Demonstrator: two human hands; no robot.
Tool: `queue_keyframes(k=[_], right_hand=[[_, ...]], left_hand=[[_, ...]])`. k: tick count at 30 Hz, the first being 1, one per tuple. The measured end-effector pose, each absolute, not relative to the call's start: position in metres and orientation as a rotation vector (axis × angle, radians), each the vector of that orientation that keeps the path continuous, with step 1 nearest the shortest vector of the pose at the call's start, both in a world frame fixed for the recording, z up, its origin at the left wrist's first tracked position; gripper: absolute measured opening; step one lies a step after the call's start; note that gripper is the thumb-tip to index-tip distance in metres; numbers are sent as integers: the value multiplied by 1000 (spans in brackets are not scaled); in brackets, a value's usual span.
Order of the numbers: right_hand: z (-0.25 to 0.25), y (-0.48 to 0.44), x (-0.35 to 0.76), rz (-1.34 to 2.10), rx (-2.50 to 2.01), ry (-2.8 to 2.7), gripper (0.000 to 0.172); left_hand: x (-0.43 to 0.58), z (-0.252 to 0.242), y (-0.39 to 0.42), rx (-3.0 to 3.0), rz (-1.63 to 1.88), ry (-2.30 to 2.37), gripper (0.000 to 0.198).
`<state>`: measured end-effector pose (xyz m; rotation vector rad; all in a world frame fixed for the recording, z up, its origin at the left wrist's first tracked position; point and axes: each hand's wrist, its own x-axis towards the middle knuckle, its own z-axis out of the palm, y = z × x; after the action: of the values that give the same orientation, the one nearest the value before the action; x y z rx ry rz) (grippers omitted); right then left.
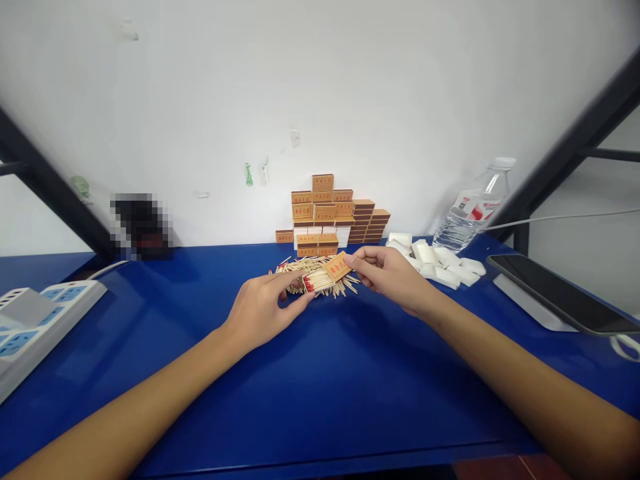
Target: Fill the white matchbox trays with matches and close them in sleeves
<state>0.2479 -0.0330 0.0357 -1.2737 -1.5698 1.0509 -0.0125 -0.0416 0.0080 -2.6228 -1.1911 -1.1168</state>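
My left hand grips a small white tray filled with red-tipped matches between thumb and fingers. From the right, my right hand pinches an orange matchbox sleeve with printed red characters. The sleeve is tilted and overlaps the far end of the tray; whether the tray's end is inside it I cannot tell. Beneath and behind both hands lies a heap of loose matches, partly hidden by my left hand. Past the heap, orange and brown matchboxes stand stacked against the wall.
White empty matchbox trays lie piled right of the stack. Behind them leans a clear water bottle. A phone rests on a white stand at right, and a power strip sits at left. Everything is on a blue table.
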Motion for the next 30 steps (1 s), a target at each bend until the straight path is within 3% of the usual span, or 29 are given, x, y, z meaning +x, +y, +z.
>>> queue_keyframes(k=[18,30], right_hand=[[29,-42,248,914,-1148,-1817,42],[18,-63,233,476,-994,-2292,51]], left_hand=[[-17,8,-37,-2674,-1204,-1154,40],[-19,5,-35,-2765,-1284,-1066,42]])
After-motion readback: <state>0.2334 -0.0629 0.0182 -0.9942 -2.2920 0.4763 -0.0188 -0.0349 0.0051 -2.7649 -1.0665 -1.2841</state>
